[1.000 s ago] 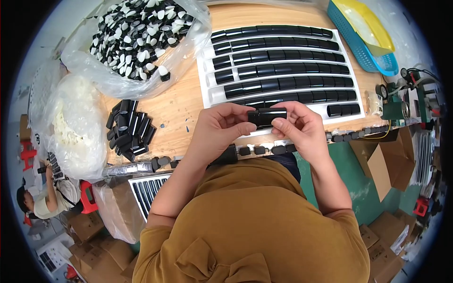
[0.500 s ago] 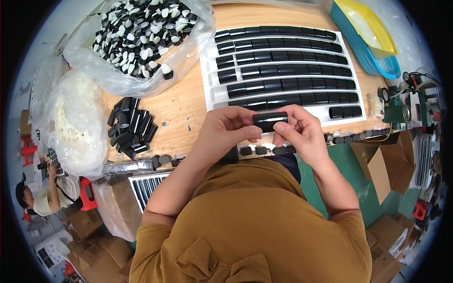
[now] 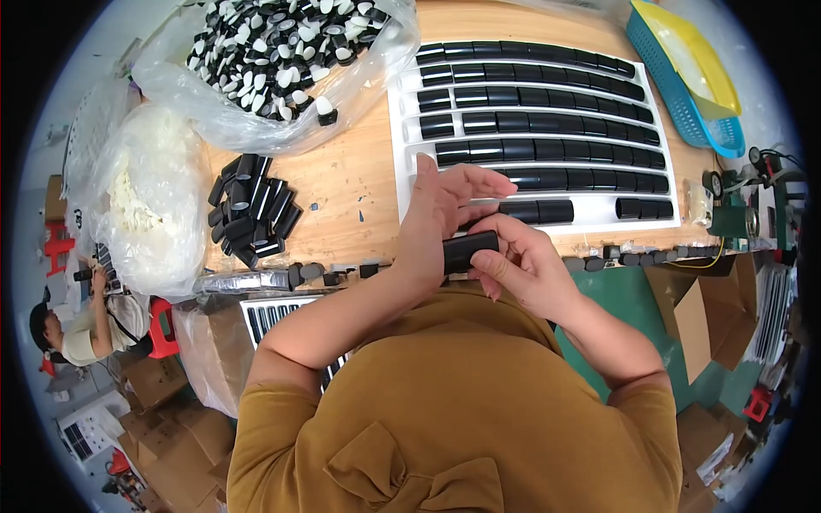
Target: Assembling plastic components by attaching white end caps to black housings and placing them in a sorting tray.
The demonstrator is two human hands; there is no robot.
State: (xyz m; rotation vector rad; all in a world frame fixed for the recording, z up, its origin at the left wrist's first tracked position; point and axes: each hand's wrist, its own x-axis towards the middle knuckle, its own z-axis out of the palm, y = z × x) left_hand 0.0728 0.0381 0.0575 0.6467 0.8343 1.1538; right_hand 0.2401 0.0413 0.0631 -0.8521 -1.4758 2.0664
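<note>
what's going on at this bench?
A person holds a black tube in the right hand, with the left hand open at its other end. Beyond the hands, a white tray carries rows of similar tubes, with a gap in the nearest row. More lie in a loose pile to the left.

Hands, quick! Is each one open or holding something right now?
Left hand: open, its palm at one end of the black tube.
Right hand: closed, holding the black tube in its fingers.
</note>
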